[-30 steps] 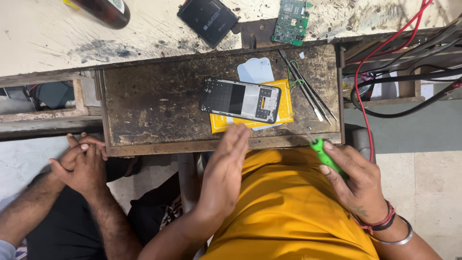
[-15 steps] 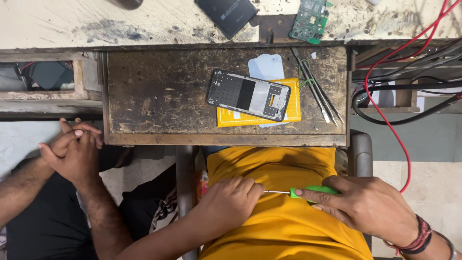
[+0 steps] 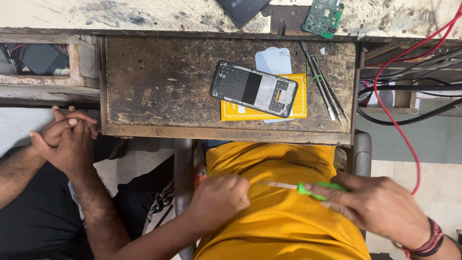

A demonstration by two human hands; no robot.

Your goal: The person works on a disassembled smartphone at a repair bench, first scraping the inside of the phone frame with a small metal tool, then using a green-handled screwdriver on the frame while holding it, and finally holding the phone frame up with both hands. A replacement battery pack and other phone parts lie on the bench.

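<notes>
Screwdriver (image 3: 301, 187): green plastic handle clamped in right hand (image 3: 380, 204) fingers; slim metal shaft points 9 o'clock into closed left hand (image 3: 222, 197).

One phone frame (image 3: 253, 89), one screwdriver (image 3: 308, 188), one circuit board (image 3: 323, 17), two tweezers (image 3: 323, 84).

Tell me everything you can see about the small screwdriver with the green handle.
The small screwdriver with the green handle lies roughly level across the front of the yellow shirt, below the worn wooden tray. Its handle looks like bright green plastic; a thin, pale metal shaft runs out leftward. The right hand grips the handle, covering most of it. The left hand is closed at the shaft's tip, which is hidden, so the bit cannot be made out.
</notes>
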